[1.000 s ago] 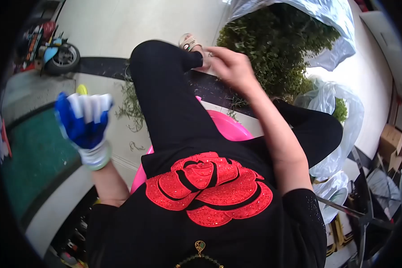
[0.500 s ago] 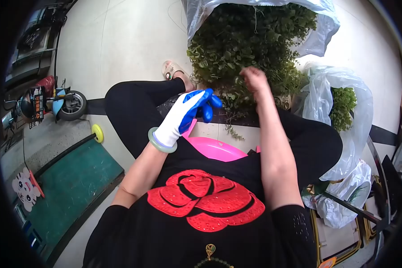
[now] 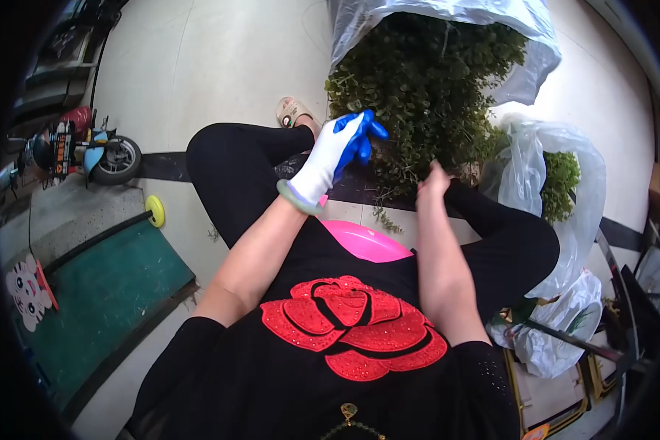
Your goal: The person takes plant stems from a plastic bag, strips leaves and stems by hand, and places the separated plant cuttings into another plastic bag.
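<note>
A large heap of leafy green stems spills from a clear plastic bag. My left hand, in a white and blue glove, is at the heap's lower left edge, its fingers bent and somewhat apart, with nothing visible between them. My bare right hand is closed at the heap's lower edge; whatever is inside its fingers is too small to make out. Loose sprigs lie on the floor between the hands.
Between my legs is a pink plastic seat or basin. A second clear bag holds more greenery at the right. At the left are a green board, a yellow wheel and a toy motorbike. A metal frame stands lower right.
My left hand has swung from the far left over to the heap. My right hand has come down from the heap's middle to its lower edge. The view has shifted.
</note>
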A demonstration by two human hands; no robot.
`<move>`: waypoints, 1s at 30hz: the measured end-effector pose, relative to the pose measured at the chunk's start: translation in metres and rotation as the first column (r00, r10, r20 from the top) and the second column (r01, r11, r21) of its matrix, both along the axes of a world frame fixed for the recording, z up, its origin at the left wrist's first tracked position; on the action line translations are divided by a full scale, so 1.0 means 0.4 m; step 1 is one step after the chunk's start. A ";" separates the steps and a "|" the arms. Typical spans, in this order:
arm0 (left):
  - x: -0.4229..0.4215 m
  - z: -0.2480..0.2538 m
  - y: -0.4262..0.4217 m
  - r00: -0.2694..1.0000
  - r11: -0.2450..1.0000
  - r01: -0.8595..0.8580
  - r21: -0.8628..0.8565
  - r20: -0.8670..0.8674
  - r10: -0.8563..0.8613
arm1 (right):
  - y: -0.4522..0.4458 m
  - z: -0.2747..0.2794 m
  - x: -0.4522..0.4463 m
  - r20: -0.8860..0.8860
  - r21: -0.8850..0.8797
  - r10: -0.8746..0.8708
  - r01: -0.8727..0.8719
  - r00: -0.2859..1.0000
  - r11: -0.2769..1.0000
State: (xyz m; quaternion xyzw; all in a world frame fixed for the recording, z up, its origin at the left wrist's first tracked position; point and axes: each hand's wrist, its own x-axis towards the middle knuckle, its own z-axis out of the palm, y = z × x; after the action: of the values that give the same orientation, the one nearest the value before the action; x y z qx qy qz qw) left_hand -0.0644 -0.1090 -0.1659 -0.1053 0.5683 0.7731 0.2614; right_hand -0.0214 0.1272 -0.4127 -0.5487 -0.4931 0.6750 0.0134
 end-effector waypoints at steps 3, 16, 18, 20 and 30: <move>-0.072 -0.094 0.034 0.964 0.911 -0.249 -0.328 -0.178 0.199 | -0.041 -0.130 0.102 0.315 0.203 0.147 -0.218 0.938 0.955; -0.340 0.018 0.133 0.685 0.430 -0.186 -0.884 -0.430 -0.589 | 0.073 0.260 -0.200 -0.417 -0.102 0.206 -0.270 0.885 0.957; -0.313 0.216 0.114 0.576 0.475 -0.298 -0.828 -0.553 -0.602 | 0.108 0.355 -0.255 -0.475 -0.044 0.172 -0.218 0.863 0.975; -0.267 0.353 0.109 0.546 0.601 -0.401 -0.691 -0.707 -0.449 | 0.131 0.472 -0.282 -0.554 0.018 0.173 -0.197 0.814 0.980; -0.087 0.575 0.179 0.828 0.971 0.054 0.232 -0.554 0.086 | 0.155 0.919 -0.141 -0.809 0.372 0.494 -0.374 0.318 0.850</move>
State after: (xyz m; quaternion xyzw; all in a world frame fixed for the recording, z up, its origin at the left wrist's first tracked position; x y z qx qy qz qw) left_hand -0.0990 -0.0373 0.0641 0.1533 0.5222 0.8344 0.0873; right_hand -0.0780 0.1893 -0.0451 0.0388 -0.5783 0.8064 0.1176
